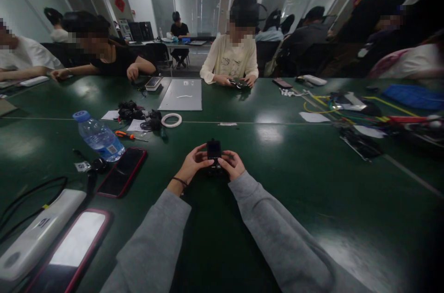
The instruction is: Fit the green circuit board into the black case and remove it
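A small black boxy device (214,149) stands just above the dark green table (284,182), straight ahead of me. My left hand (193,163) grips its left side with curled fingers. My right hand (231,163) pinches its right side. Both arms are in grey sleeves, and a dark band sits on my left wrist. What lies under the device is hidden by my fingers.
To my left lie a water bottle (98,136), a red-cased phone (122,171), a second lit phone (74,247), a white power bank (34,237) and cables. Farther off are an orange screwdriver (125,135), a tape ring (171,120) and a grey sheet (181,94). People sit across the table; tools clutter the right.
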Tool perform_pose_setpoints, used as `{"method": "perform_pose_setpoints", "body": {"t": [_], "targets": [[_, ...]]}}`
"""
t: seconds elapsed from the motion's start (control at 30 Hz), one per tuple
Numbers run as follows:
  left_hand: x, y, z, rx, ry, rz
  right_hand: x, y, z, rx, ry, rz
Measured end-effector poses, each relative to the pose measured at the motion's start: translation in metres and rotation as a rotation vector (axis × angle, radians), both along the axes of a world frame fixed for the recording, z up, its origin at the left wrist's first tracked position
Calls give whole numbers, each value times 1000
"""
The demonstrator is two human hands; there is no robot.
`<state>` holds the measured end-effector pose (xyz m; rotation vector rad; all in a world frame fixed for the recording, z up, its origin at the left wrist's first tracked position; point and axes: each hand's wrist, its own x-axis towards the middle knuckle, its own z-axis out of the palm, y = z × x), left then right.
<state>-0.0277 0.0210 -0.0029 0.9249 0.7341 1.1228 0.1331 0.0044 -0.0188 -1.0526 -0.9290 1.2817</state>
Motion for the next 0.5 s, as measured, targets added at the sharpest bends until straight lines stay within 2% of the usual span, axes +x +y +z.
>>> {"method": "perform_pose_setpoints", "body": {"t": [0.13,0.3,0.4,0.5], "targets": [[0,1,-1,6,-2,1,-1,-2,3,18,-44,-5],[1,0,0,12,-14,-6,-9,-3,1,122,-69,-36],[1,-1,2,17,-26,-5,-12,-4,-1,176,-128,-126],[0,-3,5,30,-39,-29,-8,-6,0,210,-288,-281]]}}
